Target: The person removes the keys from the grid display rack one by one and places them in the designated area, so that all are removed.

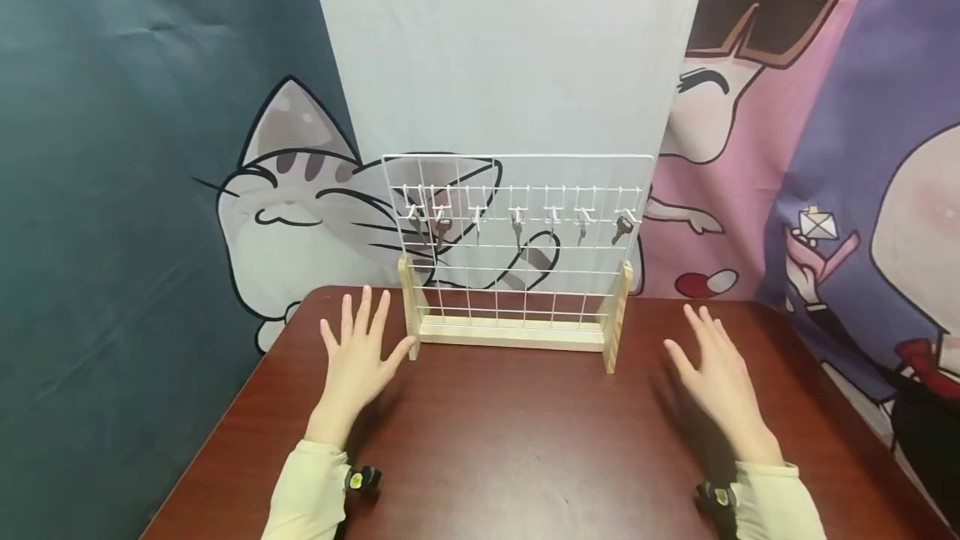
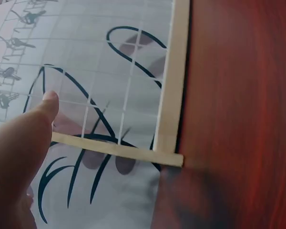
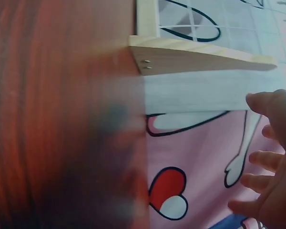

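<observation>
A white wire grid rack (image 1: 517, 269) stands upright in a pale wooden base (image 1: 517, 334) toward the back of the table. Several keys hang from hooks across its upper part, among them a dark-headed key (image 1: 622, 226) at the right end and another key (image 1: 443, 227) near the left. My left hand (image 1: 357, 365) is spread above the table, its thumb close to the base's left upright. To the right of the rack, my right hand (image 1: 716, 382) hovers with fingers extended. Both hands hold nothing. In the left wrist view, keys (image 2: 29, 17) hang beyond my thumb (image 2: 48, 102).
The reddish-brown wooden table (image 1: 517, 440) has rounded far corners. Directly behind it hangs a printed cloth backdrop with a cartoon cat (image 1: 288, 215) on the left and cartoon figures on the right. Each wrist wears a small black device (image 1: 365, 482) at the sleeve cuff.
</observation>
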A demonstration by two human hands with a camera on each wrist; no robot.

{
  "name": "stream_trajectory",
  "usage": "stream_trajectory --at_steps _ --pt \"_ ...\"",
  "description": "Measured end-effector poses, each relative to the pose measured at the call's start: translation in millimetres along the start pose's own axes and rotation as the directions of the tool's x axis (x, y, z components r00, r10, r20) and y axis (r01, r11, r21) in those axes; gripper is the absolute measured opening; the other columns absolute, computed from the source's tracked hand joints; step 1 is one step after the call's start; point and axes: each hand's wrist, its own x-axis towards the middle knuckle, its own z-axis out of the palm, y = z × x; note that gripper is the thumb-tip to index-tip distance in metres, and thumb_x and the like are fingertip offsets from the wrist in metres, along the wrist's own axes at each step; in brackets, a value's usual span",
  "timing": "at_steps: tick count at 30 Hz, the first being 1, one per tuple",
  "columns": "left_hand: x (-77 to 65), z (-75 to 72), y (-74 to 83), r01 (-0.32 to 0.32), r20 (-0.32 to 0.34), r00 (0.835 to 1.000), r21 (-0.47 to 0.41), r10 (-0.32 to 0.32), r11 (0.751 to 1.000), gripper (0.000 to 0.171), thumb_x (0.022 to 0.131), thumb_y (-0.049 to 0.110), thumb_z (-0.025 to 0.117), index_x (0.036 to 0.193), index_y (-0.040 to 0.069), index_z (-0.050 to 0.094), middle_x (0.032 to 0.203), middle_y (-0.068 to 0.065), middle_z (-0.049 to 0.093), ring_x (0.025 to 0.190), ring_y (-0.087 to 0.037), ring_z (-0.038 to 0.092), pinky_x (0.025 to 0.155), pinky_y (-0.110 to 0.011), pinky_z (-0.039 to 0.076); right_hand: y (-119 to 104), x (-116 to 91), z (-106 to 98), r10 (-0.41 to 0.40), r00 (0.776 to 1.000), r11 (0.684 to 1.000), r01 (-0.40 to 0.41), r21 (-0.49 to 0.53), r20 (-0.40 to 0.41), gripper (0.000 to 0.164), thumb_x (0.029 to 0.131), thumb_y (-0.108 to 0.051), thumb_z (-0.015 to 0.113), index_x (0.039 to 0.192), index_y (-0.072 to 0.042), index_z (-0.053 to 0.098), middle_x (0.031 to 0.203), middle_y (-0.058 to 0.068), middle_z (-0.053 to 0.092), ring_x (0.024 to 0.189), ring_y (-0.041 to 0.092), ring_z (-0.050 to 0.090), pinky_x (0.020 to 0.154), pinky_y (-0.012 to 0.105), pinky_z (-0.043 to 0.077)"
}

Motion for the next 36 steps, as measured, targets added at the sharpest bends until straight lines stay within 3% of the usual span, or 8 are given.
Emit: stream_trajectory --at_steps 6,9,12,20,23,27,31,36 --pt "13.6 -19.4 -2.5 0.098 0.144 0.987 -0.185 -0.071 0.978 0.084 0.098 0.051 0.061 0.162 0.015 0.021 0.167 -0.017 0.012 0.153 -0.043 0.002 0.11 -0.078 0.003 -13 6 -21 0.048 0.994 0.993 -0.037 0.111 -0.103 0.055 0.102 -0.031 0.061 0.153 -0.017 0.046 0.148 0.02 0.05 0.135 0.042 0.047 0.109 0.055 0.037" --pt "33.0 -24.8 -3.7 0.103 0.185 0.981 -0.259 -0.056 0.96 0.083 0.099 0.048 0.06 0.162 0.013 0.02 0.167 -0.019 0.014 0.152 -0.043 0.005 0.111 -0.077 0.005 -17 18 -40 0.066 0.981 0.986 -0.036 0.162 -0.183 0.047 0.101 -0.029 0.064 0.147 -0.021 0.056 0.139 0.014 0.06 0.127 0.009 0.057 0.104 0.022 0.043" --pt "50.2 -31.1 -9.0 0.087 0.189 0.982 -0.324 -0.026 0.942 0.081 0.1 0.045 0.059 0.162 0.01 0.02 0.166 -0.019 0.017 0.152 -0.042 0.008 0.114 -0.072 0.008 -25 31 -58 0.066 0.963 0.976 -0.008 0.216 -0.26 0.041 0.099 -0.025 0.067 0.14 -0.022 0.063 0.132 0.006 0.067 0.108 -0.019 0.053 0.087 -0.001 0.037" --pt "78.1 -34.6 -16.3 0.107 0.154 0.987 -0.47 -0.038 0.876 0.069 0.103 0.037 0.058 0.159 0.008 0.03 0.16 -0.021 0.032 0.147 -0.038 0.03 0.116 -0.058 0.029 -52 58 -89 0.019 0.956 0.957 0.068 0.281 -0.294 0.035 0.096 -0.022 0.071 0.131 -0.019 0.07 0.123 -0.007 0.071 0.1 -0.019 0.057 0.082 0.001 0.043" --pt "86.7 -30.9 -12.7 0.131 0.166 0.985 -0.516 -0.051 0.846 0.066 0.104 0.038 0.057 0.158 0.009 0.033 0.157 -0.021 0.036 0.145 -0.038 0.034 0.114 -0.057 0.033 -62 66 -86 -0.019 0.937 0.95 0.126 0.287 -0.348 0.029 0.096 -0.018 0.071 0.125 -0.015 0.074 0.115 -0.014 0.072 0.093 -0.017 0.061 0.078 0.003 0.045" --pt "96.4 -25.6 -9.0 0.164 0.2 0.978 -0.572 -0.058 0.803 0.059 0.105 0.033 0.055 0.154 0.005 0.038 0.155 -0.021 0.04 0.144 -0.038 0.037 0.115 -0.053 0.033 -73 76 -75 -0.082 0.902 0.946 0.205 0.253 -0.424 0.022 0.094 -0.014 0.072 0.115 -0.011 0.078 0.108 -0.005 0.076 0.086 -0.016 0.062 0.071 0.004 0.045" --pt "104.5 -22.8 -7.5 0.177 0.223 0.974 -0.61 -0.047 0.773 0.051 0.106 0.028 0.054 0.148 0.001 0.046 0.151 -0.023 0.045 0.139 -0.041 0.042 0.112 -0.054 0.037 -85 87 -68 -0.072 0.928 0.937 0.188 0.294 -0.364 0.023 0.095 -0.02 0.073 0.117 -0.012 0.077 0.111 0.007 0.075 0.09 -0.015 0.063 0.076 0.005 0.047" --pt "111.4 -17.4 -9.1 0.16 0.215 0.976 -0.627 -0.028 0.762 0.043 0.107 0.024 0.054 0.144 0.001 0.053 0.143 -0.022 0.054 0.133 -0.04 0.05 0.109 -0.053 0.042 -94 102 -58 -0.073 0.96 0.931 0.162 0.327 -0.269 0.029 0.094 -0.02 0.074 0.121 -0.01 0.074 0.112 0.011 0.074 0.09 -0.015 0.061 0.08 0.006 0.048"
